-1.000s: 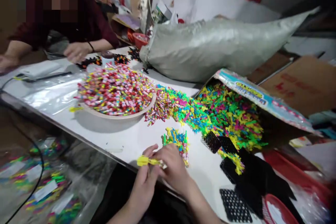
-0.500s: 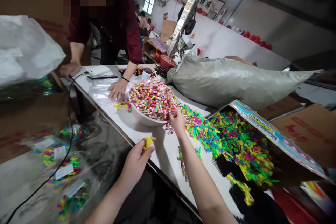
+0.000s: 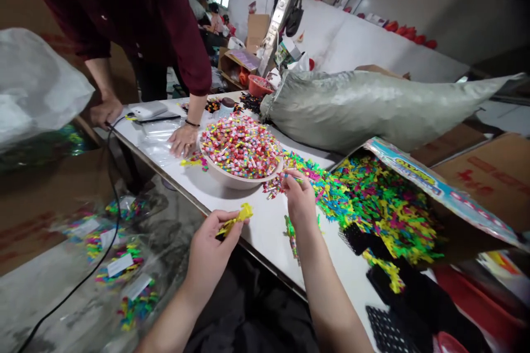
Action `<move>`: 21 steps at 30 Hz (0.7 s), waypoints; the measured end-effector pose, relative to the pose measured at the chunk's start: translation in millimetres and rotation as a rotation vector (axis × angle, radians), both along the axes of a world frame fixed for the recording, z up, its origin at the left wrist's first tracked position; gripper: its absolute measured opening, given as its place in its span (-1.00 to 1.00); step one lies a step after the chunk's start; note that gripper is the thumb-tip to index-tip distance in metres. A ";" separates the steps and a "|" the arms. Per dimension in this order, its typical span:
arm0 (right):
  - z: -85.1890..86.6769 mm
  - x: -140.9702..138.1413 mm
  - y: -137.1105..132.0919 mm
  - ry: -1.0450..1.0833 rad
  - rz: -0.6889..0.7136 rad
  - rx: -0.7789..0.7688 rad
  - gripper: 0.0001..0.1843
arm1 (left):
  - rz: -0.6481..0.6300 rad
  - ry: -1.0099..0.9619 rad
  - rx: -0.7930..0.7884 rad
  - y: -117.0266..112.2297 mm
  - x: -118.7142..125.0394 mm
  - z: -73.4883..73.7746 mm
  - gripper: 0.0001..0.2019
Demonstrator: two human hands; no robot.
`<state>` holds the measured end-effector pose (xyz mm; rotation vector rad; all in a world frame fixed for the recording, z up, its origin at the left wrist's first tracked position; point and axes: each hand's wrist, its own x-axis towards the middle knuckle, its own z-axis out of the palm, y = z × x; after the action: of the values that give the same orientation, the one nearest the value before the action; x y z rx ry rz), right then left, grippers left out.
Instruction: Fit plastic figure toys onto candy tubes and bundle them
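Note:
My left hand (image 3: 211,251) is closed on a small yellow plastic toy piece (image 3: 239,215), held over the near edge of the white table (image 3: 256,226). My right hand (image 3: 298,198) reaches out over the table and pinches a small rolled candy (image 3: 292,177) beside the beige bowl (image 3: 232,174). That bowl is heaped with wrapped candy rolls (image 3: 242,146). A spill of bright plastic toy pieces (image 3: 372,204) runs from an open printed cardboard box (image 3: 439,190) toward my right hand. A small bundle of such pieces (image 3: 290,229) lies under my right wrist.
A person in a dark red top leans on the far-left end, one hand (image 3: 182,139) flat on clear plastic. A large grey sack (image 3: 372,105) lies behind the bowl. Black mesh pieces (image 3: 389,331) sit at the near right. Packed bags of toys (image 3: 124,265) lie on the floor at left.
My hands parted: the right reached to the bowl's edge and now pinches a candy, drawn slightly back. The left keeps the yellow piece. The view lifted and the other person leaned in.

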<state>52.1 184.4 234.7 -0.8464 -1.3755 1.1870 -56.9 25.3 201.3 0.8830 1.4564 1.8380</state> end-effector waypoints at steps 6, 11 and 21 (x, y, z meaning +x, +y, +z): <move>20.7 39.5 -78.2 0.281 0.163 -0.148 -0.86 | 0.035 0.236 -0.006 -2.8 25.8 8.9 -0.86; 13.7 64.9 -100.4 0.349 0.066 -0.242 -0.84 | 0.026 0.425 0.141 -0.2 49.7 16.3 -0.91; 6.2 94.2 -112.1 0.620 -0.071 -0.408 -0.77 | -0.024 0.642 0.148 0.7 82.1 24.4 -0.86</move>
<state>146.2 72.3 240.9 -0.7067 -0.6051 1.5367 25.1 26.0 225.7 1.6661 1.6690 1.7388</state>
